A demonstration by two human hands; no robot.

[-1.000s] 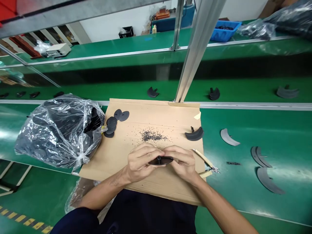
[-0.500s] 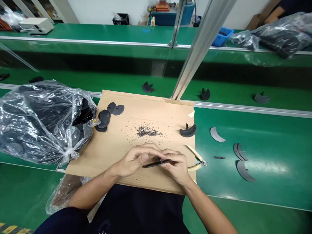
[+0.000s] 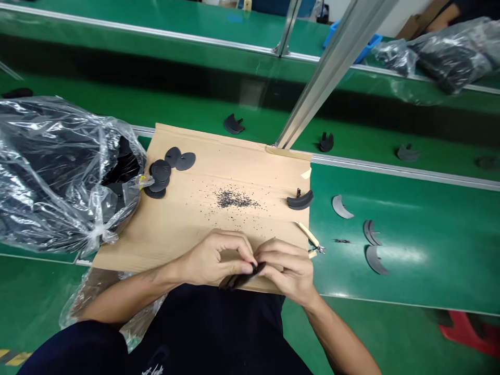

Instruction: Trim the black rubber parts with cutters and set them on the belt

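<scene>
1. Your left hand (image 3: 224,255) pinches a small raised piece of the black part (image 3: 242,280) between thumb and forefinger.
2. Your right hand (image 3: 287,265) grips the same part by its right end, with the fingers bent over it.
3. The black part is held tilted between both hands, in front of your body and over the front edge of the cardboard sheet (image 3: 167,224); its outline is blurred.
4. Beyond your hands, black scraps (image 3: 234,198) lie scattered around the middle of the sheet.
5. Toward the sheet's back left corner you have black discs (image 3: 159,171), several of them overlapping.
6. A clear plastic bag (image 3: 74,172) full of dark pieces bulges over the sheet's left edge.
7. At the sheet's right edge sits a dark curved piece (image 3: 300,201); nearer you, the cutters (image 3: 310,235) cross that edge, their metal tip over the green worktop (image 3: 437,229).
8. To the right of the sheet, grey curved pieces (image 3: 375,260) and one thin dark piece (image 3: 342,241) rest on the worktop, the lowest of the grey ones nearest its front edge.
</scene>
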